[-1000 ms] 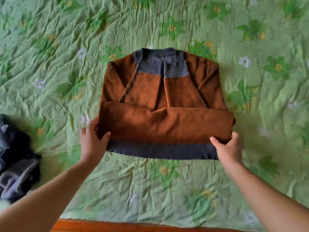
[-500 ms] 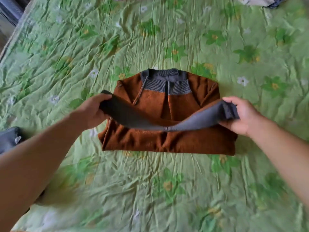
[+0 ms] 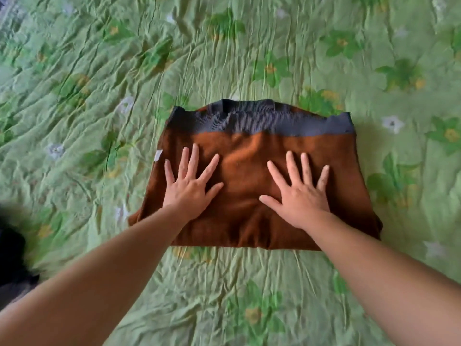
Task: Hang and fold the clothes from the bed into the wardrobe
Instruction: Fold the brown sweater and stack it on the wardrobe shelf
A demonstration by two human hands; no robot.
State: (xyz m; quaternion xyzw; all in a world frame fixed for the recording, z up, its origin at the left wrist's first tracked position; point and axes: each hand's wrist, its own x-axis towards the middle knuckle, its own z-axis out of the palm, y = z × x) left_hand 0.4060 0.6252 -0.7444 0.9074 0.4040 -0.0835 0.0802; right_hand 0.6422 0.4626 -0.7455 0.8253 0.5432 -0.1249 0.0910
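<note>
Nearest, two bare forearms reach out over the bed (image 3: 249,295), whose green flowered cover is creased throughout; at the near left edge lies a dark garment (image 3: 12,258), blurred, apparently not yet dealt with. Further out, the left hand (image 3: 189,186) and right hand (image 3: 299,193) lie flat on the sweater (image 3: 244,156), palms down, fingers straight and spread, gripping nothing; the spread is judged to be for pressing the folded layers flat so the bundle holds its shape when lifted. The sweater sits mid-bed as a squat rectangle, directly on the cover, its fold edge toward the person; a small white tag (image 3: 158,155) shows at its left side. Beyond the fingertips a grey band (image 3: 262,123) runs across the far edge, laid over more grey ribbing that peeks out behind; the edges are roughly aligned, which suggests the fold is complete. Outstanding, in my judgement: carrying it to the wardrobe, which is not in view; the risk is the stack slumping if lifted carelessly.
</note>
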